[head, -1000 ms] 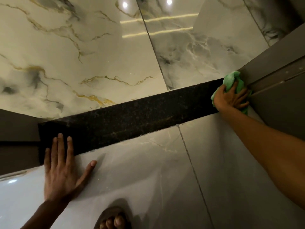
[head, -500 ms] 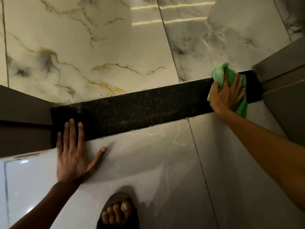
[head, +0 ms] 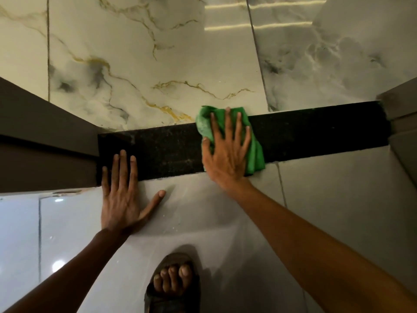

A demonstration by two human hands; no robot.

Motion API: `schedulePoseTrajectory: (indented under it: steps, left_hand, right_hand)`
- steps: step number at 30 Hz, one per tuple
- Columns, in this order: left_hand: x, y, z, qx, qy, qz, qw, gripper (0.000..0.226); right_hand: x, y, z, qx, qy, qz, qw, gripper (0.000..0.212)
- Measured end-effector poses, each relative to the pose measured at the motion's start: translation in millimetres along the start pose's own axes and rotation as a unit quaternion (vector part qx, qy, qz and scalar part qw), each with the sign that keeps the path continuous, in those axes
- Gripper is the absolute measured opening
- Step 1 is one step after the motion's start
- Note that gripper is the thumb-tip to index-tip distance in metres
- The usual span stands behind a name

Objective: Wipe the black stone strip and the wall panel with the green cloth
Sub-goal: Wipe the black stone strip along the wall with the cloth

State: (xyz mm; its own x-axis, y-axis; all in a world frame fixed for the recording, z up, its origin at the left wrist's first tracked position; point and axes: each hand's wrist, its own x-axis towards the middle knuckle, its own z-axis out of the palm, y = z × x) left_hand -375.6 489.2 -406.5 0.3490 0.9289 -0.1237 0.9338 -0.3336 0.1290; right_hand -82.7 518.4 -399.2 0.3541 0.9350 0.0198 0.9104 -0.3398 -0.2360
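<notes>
Right hand (head: 225, 152) spread flat, fingers splayed, pressing the green cloth (head: 256, 152) against the black stone strip (head: 316, 132); not a closed grip, just an open palm pinning the bunched fabric to the stone. Cloth showing beyond the fingertips along the strip's upper edge and bulging past the little-finger side, down to the strip's lower edge. Positioned a little right of the strip's middle. Left hand (head: 120, 199) also open and empty, palm flat on the pale glossy tile (head: 194, 211) below the strip, three fingertips overlapping the strip's lower edge near its left end, thumb angled out to the right. Strip running across the view, tilted slightly up to the right, speckled with pale dust or residue between the two hands. Left end butting against a dark brown panel (head: 45, 141); right end stopping at another brown panel (head: 399, 118). Veined marble tile (head: 140, 64) bordering the strip's upper edge, with dark grout lines and bright light reflections. Open stretch of bare strip to the right of the cloth, and a shorter stretch between the hands. Sandalled foot (head: 172, 285) on the pale tile at bottom centre.
</notes>
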Motion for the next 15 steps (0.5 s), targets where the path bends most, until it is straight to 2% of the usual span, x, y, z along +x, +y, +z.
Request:
schedulePoseTrajectory:
  steps: [3, 6, 15]
  left_hand:
    - [0, 1, 1, 0.011, 0.004, -0.005, 1.000, 0.119]
    - [1, 1, 1, 0.019, 0.002, -0.008, 1.000, 0.123]
    - [0, 1, -1, 0.022, 0.002, -0.002, 1.000, 0.121]
  right_hand:
    - [-1, -39, 8, 0.028, -0.014, -0.041, 0.999, 0.072]
    - [-3, -66, 12, 0.050, -0.034, -0.127, 0.990, 0.074]
    - [-9, -44, 10, 0.063, -0.054, -0.306, 0.948, 0.070]
